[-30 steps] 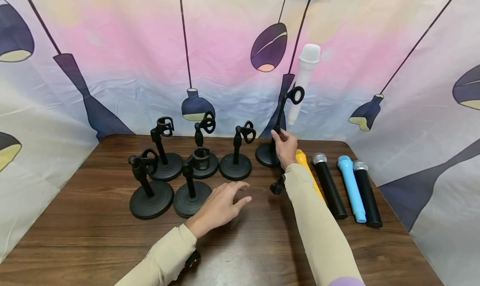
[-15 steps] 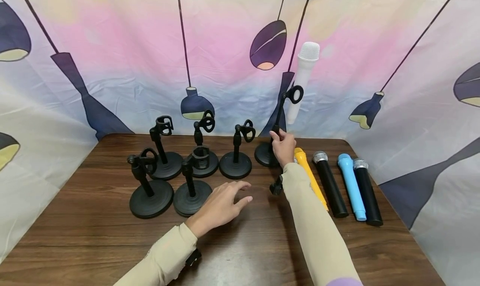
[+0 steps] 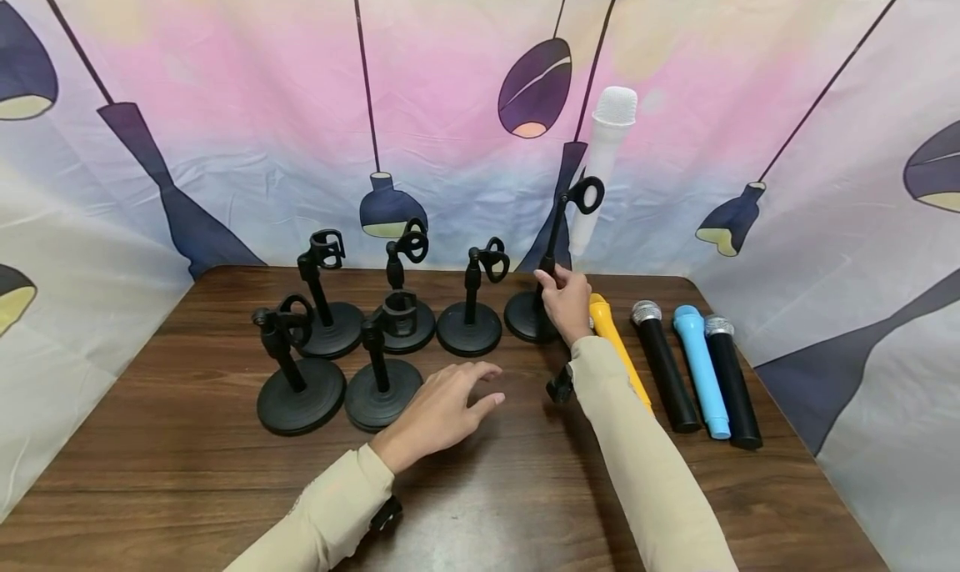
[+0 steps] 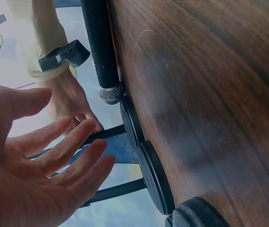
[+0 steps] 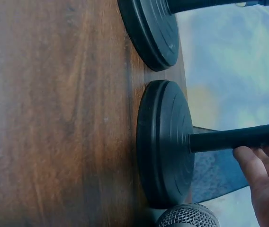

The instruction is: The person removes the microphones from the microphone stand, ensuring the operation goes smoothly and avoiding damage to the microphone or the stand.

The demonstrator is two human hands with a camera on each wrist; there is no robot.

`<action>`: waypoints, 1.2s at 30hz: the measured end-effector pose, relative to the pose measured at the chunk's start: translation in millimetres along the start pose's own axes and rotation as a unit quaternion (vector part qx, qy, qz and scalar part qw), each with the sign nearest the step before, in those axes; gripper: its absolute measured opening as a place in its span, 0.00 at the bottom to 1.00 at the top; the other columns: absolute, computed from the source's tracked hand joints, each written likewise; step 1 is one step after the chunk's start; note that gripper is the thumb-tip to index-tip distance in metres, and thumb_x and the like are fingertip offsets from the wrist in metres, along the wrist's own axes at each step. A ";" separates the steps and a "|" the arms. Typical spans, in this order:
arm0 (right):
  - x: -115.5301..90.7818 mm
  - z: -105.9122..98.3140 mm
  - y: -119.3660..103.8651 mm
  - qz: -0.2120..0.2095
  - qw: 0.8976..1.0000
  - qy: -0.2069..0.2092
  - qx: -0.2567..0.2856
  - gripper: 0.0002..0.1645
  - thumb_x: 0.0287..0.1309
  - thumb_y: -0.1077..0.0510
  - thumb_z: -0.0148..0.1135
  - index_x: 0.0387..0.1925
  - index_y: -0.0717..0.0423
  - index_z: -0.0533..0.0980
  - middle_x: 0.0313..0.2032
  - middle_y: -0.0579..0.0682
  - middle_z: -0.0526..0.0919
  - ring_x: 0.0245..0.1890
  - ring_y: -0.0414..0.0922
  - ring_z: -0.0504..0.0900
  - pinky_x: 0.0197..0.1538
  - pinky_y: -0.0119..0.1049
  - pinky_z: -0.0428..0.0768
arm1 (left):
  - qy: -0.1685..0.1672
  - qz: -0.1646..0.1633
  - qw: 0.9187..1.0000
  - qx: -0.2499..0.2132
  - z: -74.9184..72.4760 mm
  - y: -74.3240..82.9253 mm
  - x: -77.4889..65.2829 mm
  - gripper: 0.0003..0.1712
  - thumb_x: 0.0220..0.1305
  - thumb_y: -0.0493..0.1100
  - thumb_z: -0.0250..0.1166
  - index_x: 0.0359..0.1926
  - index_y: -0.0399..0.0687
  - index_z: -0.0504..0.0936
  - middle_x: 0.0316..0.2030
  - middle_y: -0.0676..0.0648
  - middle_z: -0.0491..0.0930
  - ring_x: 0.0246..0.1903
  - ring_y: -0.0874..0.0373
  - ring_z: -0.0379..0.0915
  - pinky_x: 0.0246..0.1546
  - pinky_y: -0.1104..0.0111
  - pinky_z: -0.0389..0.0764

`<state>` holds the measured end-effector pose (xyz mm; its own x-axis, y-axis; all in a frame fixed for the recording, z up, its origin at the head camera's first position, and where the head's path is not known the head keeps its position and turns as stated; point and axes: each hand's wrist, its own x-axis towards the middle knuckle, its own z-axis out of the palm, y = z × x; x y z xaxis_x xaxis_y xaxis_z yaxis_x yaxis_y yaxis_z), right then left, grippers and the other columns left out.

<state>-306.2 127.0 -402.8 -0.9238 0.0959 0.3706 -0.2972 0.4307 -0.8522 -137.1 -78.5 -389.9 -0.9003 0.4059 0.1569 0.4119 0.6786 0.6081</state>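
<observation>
My right hand grips the upright pole of a tall black microphone stand near the table's back edge. The stand's round base sits flat on the table in the right wrist view. At the top, a white microphone is tilted in the stand's clip, head up. My left hand hovers over the table with relaxed fingers, holding nothing. Beside it stands a short black microphone stand. In the left wrist view, the fingers partly cover the stands behind.
Several more black stands, such as one at front left and one at centre, fill the left side. At right lie a yellow microphone, black ones and a light blue one. Another silver-headed microphone is mostly hidden.
The stand in my right hand, with the white microphone, has shifted slightly left and toward me. My left hand has stayed where it was.
</observation>
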 end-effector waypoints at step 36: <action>-48.1 -16.2 -14.8 -0.006 1.000 -0.022 0.005 0.19 0.68 0.54 0.67 0.55 0.61 0.83 0.46 0.58 0.88 0.47 0.52 0.87 0.53 0.48 0.81 | 0.012 -0.034 0.998 -0.053 -3.7 1.8 -1.4 0.26 0.75 0.49 0.62 0.67 0.43 0.73 0.60 0.43 0.79 0.60 0.48 0.76 0.58 0.52 0.76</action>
<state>-253.5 130.6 -402.0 -0.9299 0.0521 0.3641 -0.3099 0.4220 -0.8520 -135.7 -80.0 -386.2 -0.9290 0.3464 0.1299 0.3341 0.6348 0.6967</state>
